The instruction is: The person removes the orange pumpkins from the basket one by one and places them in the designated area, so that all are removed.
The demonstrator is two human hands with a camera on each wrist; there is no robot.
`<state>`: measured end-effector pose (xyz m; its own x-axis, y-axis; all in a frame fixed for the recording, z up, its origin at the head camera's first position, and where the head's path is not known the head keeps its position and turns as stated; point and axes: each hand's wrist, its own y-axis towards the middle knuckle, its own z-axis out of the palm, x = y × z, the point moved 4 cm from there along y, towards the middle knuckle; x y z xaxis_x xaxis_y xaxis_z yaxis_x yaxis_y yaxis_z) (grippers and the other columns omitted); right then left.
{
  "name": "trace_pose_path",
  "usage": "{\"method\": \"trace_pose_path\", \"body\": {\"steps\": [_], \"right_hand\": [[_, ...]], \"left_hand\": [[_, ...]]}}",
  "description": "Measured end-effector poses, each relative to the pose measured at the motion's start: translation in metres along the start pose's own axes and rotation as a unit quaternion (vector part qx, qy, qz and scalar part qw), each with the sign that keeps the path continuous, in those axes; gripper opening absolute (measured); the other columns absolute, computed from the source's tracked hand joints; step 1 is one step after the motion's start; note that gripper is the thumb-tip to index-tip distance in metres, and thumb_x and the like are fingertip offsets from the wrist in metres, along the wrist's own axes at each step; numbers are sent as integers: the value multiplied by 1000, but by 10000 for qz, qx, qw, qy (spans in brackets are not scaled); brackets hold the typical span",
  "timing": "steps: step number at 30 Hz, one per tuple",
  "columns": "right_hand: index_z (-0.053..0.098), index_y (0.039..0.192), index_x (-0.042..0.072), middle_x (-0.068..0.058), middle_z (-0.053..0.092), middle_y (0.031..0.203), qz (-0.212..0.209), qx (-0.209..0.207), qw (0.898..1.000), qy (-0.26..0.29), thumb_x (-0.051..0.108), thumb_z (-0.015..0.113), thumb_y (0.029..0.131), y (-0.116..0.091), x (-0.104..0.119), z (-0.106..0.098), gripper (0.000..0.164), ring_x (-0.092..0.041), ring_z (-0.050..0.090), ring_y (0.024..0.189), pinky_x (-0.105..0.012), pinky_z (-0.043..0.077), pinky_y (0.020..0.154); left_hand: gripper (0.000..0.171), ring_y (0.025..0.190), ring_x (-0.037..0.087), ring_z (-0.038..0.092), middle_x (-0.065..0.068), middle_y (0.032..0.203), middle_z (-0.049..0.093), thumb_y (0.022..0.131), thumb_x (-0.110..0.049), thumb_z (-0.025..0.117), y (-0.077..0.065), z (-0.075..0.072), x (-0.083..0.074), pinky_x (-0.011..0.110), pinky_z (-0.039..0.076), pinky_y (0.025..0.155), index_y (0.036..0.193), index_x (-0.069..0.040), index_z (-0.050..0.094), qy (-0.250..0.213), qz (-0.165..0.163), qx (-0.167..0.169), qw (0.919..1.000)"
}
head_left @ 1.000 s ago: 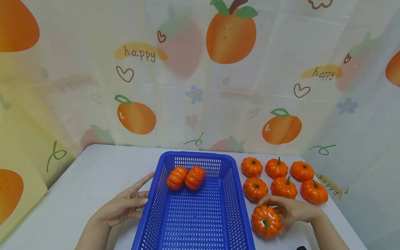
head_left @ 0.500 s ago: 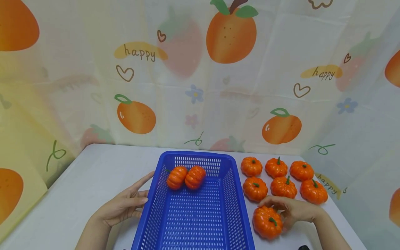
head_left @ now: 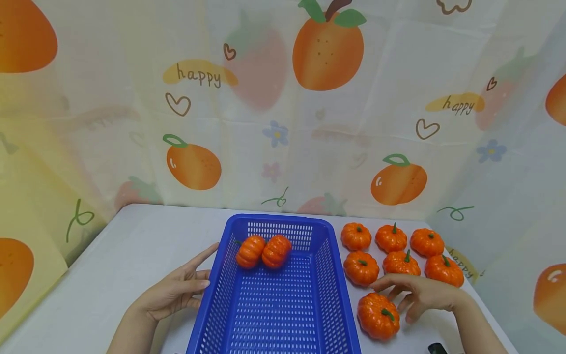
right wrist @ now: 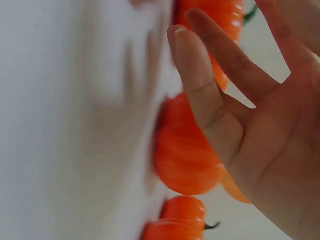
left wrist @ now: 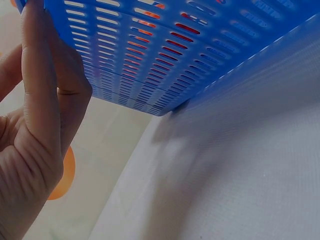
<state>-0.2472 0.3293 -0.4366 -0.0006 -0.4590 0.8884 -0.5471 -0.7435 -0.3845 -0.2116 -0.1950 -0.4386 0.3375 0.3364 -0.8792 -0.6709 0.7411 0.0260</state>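
Two small orange pumpkins (head_left: 264, 251) lie on their sides near the far end of a blue plastic basket (head_left: 274, 295). My left hand (head_left: 177, 290) rests against the basket's left outer wall, index finger stretched toward the rim; the left wrist view shows the fingers (left wrist: 40, 80) touching the slotted side. By the right side of the basket, a pumpkin (head_left: 378, 316) with a green stem sits alone at the front. Just right of and above it is my right hand (head_left: 420, 295), fingers loosely spread, holding nothing. The right wrist view shows that hand apart from the pumpkins (right wrist: 187, 145) behind it.
Several more pumpkins (head_left: 361, 268) stand in two rows on the white table (head_left: 132, 255), right of the basket and behind the right hand. A dark object (head_left: 437, 348) shows below the right forearm. A fruit-printed curtain (head_left: 274, 162) hangs behind the table.
The front pumpkin has turned so its stem points more to the right. My right hand has let go of it and moved slightly right. The left hand and basket stay put.
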Motion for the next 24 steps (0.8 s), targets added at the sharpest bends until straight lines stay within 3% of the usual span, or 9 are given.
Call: {"method": "trace_pose_path", "body": {"steps": [4,10,13,16,20,24], "right_hand": [[45,144,2,-16,55,136,19,-149,9998,-152,4,68,78,-9,13,-7,70,-21,58,112,-33,60,91],[53,137,4,-1,61,130,-234,-710,9916,-1055,6,71,81,-17,46,-17,59,-11,61,109,-30,60,85],[53,136,4,-10,62,127,-403,-984,9849,-1366,7,70,85,-13,68,-17,54,-13,63,106,-31,61,78],[55,136,11,-18,60,126,-517,-1343,9764,-1612,11,69,88,-6,88,-15,50,-17,62,104,-29,60,78],[58,130,24,-8,62,125,-737,-1886,9569,-2080,20,71,89,10,115,-14,44,-15,60,106,-23,57,85],[57,131,29,-1,62,130,-1044,-2254,9431,-2210,23,72,88,33,142,-12,46,-18,61,112,-25,57,89]], "left_hand": [[77,109,22,70,14,133,61,103,4,30,1,0,0,37,61,87,158,-30,-12,-19,22,40,10000],[77,108,22,70,15,136,60,103,5,29,1,1,2,36,61,88,158,-30,-11,-109,52,140,9998],[77,109,22,70,15,137,59,103,6,29,0,1,2,36,61,88,158,-30,-11,-121,72,164,9998],[77,109,23,70,16,138,58,103,5,29,0,1,1,36,61,88,158,-31,-10,-107,72,156,9998],[76,109,23,70,15,138,58,103,4,29,0,0,1,37,61,88,158,-31,-9,-47,53,124,9999],[77,109,22,70,15,136,59,103,5,30,0,-1,0,37,61,88,158,-31,-9,8,47,66,10000]]}}
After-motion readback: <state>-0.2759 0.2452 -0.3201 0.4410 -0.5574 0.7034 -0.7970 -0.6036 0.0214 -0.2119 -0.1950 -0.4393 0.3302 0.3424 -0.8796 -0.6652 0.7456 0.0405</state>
